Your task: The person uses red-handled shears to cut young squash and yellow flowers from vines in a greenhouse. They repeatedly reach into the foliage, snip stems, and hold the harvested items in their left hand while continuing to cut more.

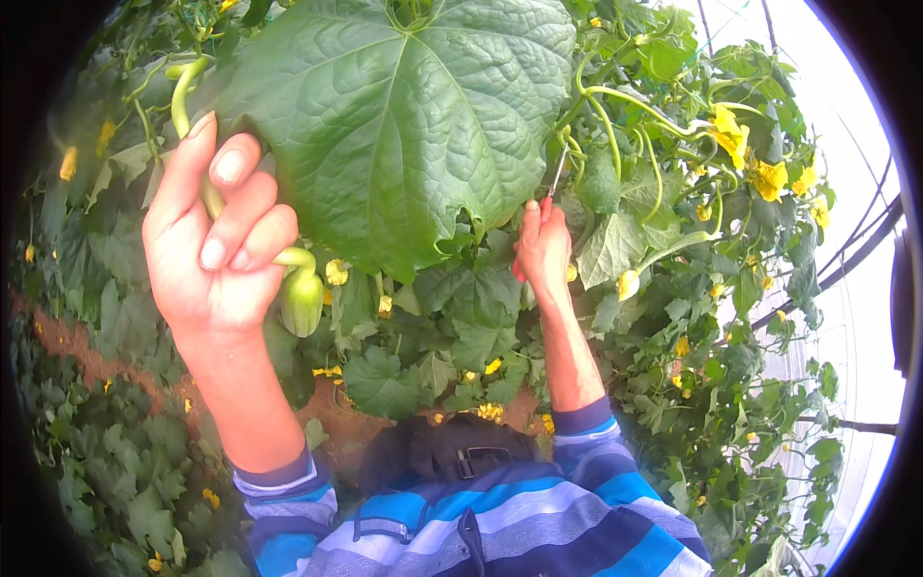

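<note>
My left hand (223,238) is raised at the left, its fingers curled around a bent pale green stalk (189,90). Below those fingers the stalk ends in a green, ribbed, bud-like tip (302,304). On the right, my right hand (546,245) grips small red-handled snips (554,184) pointing upward. The blades are among thin vine stems (570,141); whether they touch one cannot be made out. Just right of them hangs a small green fruit (600,180). One large lobed leaf (404,137) fills the space between my hands and hides what is behind it.
Climbing vines with yellow flowers (730,137) crowd the right side, before pale translucent sheeting (844,346) and a dark curved pipe (858,252). More leaves (382,382) spread low in front of me. Brown soil (94,353) shows between the rows. A dark waist bag (447,447) sits at my front.
</note>
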The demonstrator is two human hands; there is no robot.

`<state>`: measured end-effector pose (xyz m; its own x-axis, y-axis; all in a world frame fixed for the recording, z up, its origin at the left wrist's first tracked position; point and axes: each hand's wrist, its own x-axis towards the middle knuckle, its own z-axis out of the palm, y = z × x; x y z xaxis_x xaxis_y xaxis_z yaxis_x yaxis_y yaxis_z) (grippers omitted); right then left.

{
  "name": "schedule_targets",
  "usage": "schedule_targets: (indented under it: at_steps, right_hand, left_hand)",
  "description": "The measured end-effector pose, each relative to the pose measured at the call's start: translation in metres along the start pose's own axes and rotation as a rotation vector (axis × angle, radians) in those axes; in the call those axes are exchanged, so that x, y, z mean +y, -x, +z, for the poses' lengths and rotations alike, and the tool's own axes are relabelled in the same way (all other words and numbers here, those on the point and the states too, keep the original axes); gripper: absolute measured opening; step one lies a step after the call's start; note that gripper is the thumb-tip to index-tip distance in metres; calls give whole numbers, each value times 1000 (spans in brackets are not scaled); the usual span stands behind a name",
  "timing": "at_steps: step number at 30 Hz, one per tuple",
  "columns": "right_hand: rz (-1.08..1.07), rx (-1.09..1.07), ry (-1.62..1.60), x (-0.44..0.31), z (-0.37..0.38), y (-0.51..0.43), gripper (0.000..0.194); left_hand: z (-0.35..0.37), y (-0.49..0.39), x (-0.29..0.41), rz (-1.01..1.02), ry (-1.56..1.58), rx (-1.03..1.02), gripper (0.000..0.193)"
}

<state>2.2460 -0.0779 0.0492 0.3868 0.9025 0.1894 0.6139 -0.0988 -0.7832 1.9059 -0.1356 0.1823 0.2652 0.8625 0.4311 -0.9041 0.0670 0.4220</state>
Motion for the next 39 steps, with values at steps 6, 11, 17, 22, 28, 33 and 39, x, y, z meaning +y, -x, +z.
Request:
schedule_targets:
  at_steps: [6, 11, 17, 22, 28, 33, 39]
  right_hand:
    - [96, -127, -82, 22, -8, 16, 39]
    - [-219, -198, 60, 53, -12, 56, 40]
    - [-253, -507, -44, 70, -48, 104, 52]
    - [-359, -487, -89, 72, -64, 116, 47]
    - [-159, -317, -132, 70, -68, 97, 51]
    - [130, -343, -43, 79, -65, 75, 61]
    - [310, -604, 189, 114, -42, 62, 67]
  left_hand:
    - [-2, -2, -3, -5, -2, 9, 35]
    - [-1, -1, -5, 9, -27, 79, 36]
    - [-4, 1, -6, 26, -43, 131, 37]
    - [-8, 4, -7, 32, -40, 177, 37]
    - [-10, 7, -11, 22, -54, 194, 36]
    - [-11, 10, -14, 12, -14, 192, 36]
    - [-13, 11, -16, 2, -46, 154, 37]
